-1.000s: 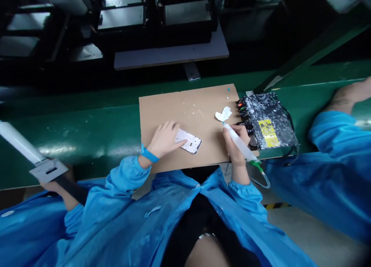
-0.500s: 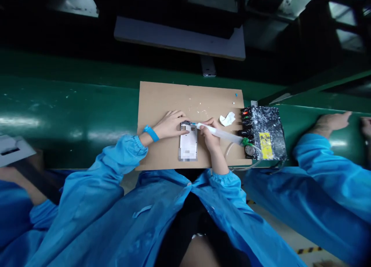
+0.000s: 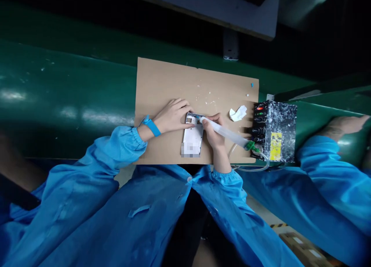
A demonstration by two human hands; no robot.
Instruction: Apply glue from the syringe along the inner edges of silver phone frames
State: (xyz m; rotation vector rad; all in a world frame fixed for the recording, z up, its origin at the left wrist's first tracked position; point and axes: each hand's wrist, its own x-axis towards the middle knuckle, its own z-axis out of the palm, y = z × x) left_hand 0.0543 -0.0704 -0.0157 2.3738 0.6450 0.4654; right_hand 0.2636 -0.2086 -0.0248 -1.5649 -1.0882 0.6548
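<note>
A silver-white phone housing [image 3: 193, 137] lies on a brown cardboard sheet [image 3: 165, 81], slightly tilted. My left hand [image 3: 174, 116], with a blue wrist strap [image 3: 151, 127], grips its upper left side, thumb on its face and fingers by the top edge. In my right hand [image 3: 214, 133] is a translucent white dispensing syringe [image 3: 227, 133], held like a pen. Its tip is over the housing's upper right part, by a blue bit at the top edge. A green cap [image 3: 251, 146] closes its back end, with a clear hose [image 3: 265, 160] attached.
Right of my hand stands a black, white-spattered control box [image 3: 276, 120] with a yellow label. Crumpled white paper [image 3: 238, 113] lies beside it. A co-worker's hand [image 3: 346, 124] rests on the green bench [image 3: 69, 100] at right. Another phone-like part [image 3: 231, 46] lies at the back.
The camera view has shifted and come closer. The phone housing is tilted a little more, and the syringe tip sits slightly farther in over it. The grey-white piece at far left has gone from view.
</note>
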